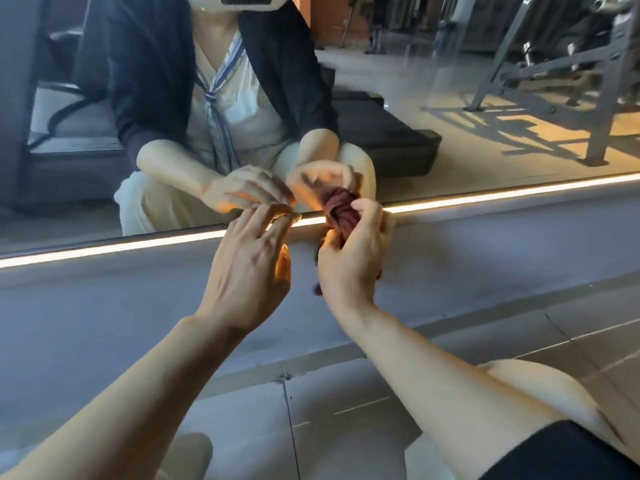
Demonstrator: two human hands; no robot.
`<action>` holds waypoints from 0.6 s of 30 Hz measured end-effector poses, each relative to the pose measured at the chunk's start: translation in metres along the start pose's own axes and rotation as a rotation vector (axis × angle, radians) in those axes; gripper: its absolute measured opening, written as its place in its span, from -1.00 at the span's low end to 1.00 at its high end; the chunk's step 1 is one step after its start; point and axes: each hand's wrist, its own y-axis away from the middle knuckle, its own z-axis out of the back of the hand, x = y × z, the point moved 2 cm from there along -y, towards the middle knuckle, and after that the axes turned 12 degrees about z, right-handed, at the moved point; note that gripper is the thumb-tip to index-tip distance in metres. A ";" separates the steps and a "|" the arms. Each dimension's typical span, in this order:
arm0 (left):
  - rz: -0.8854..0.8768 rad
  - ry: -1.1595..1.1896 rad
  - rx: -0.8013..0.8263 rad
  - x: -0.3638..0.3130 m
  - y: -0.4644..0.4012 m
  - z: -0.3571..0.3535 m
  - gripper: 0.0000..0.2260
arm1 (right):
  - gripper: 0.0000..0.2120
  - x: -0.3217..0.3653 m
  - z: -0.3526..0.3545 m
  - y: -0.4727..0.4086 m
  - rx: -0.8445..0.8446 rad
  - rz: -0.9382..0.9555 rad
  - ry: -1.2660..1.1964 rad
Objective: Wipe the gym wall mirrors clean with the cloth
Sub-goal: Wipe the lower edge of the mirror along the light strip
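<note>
The wall mirror (467,81) fills the upper half of the view and ends low, just above a lit strip. My right hand (353,258) grips a bunched reddish-brown cloth (341,216), held at the mirror's bottom edge. My left hand (249,271) is beside it on the left, fingers stretched out, with the fingertips touching the glass near its lower edge. It holds nothing. Both hands and the cloth show again as reflections in the mirror.
A glowing light strip (502,199) runs along the mirror's base above a grey ledge (104,296). Grey floor tiles (346,427) lie below. The mirror reflects a crouching person in a dark jacket, a black bench (391,140) and gym machine frames (554,64).
</note>
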 end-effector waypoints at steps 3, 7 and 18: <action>-0.030 -0.012 0.028 0.005 0.001 0.001 -0.60 | -0.63 -0.002 0.016 -0.022 -0.007 -0.100 -0.051; -0.055 -0.010 0.048 0.012 0.002 0.003 -0.58 | -0.68 -0.018 0.031 -0.043 -0.336 -0.276 0.014; -0.078 0.074 0.105 0.033 0.006 0.011 -0.63 | -0.65 0.010 0.000 0.003 -0.169 -0.247 0.050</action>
